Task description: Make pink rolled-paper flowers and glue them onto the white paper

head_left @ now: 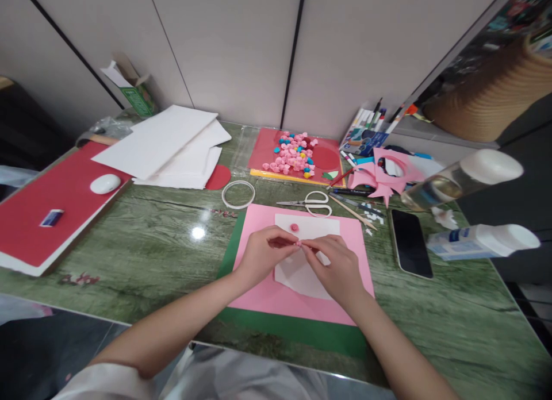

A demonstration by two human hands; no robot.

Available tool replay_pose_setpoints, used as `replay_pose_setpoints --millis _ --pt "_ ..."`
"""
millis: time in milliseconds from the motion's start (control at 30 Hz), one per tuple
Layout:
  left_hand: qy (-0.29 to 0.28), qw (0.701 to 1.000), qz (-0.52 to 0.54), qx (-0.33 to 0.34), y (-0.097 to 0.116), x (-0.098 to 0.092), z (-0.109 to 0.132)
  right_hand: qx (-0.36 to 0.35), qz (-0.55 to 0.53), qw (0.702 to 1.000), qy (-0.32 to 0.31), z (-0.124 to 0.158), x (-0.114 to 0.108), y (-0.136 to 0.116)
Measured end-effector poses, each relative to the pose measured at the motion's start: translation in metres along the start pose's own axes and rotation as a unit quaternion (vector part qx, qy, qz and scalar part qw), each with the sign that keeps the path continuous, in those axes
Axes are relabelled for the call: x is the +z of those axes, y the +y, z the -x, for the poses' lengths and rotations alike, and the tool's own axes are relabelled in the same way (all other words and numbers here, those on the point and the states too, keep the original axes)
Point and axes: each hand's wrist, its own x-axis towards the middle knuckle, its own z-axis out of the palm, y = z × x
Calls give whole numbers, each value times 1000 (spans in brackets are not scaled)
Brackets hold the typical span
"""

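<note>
Between the fingertips of both hands is a small pink piece [298, 244], too small to make out fully. My left hand [269, 250] pinches it from the left, and my right hand [334, 265] pinches it from the right. Just beyond the fingers, a round dark-pink piece [294, 227] lies on a white sheet [319, 223]. Beneath that sheet is pink paper [259, 299], on top of green paper [297, 330]. White-handled scissors [317, 200] rest just past the papers' far edge.
A pile of small pink, blue and yellow pieces [293, 156] sits on red paper at the back. Tape [238, 194] lies left of the scissors. A phone [411, 243] and two bottles, one clear [444, 187], stand right. White sheets [159, 138] and a red board [52, 210] are left.
</note>
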Motion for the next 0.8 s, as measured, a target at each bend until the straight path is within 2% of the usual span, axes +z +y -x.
replay_pose_setpoints --millis 533,800 --pt "5 999 -39 3 2 1 1 8 5 1000 2 1 2 -1" --pt "1 1000 0 6 -2 2 1 -8 24 999 25 2 4 0"
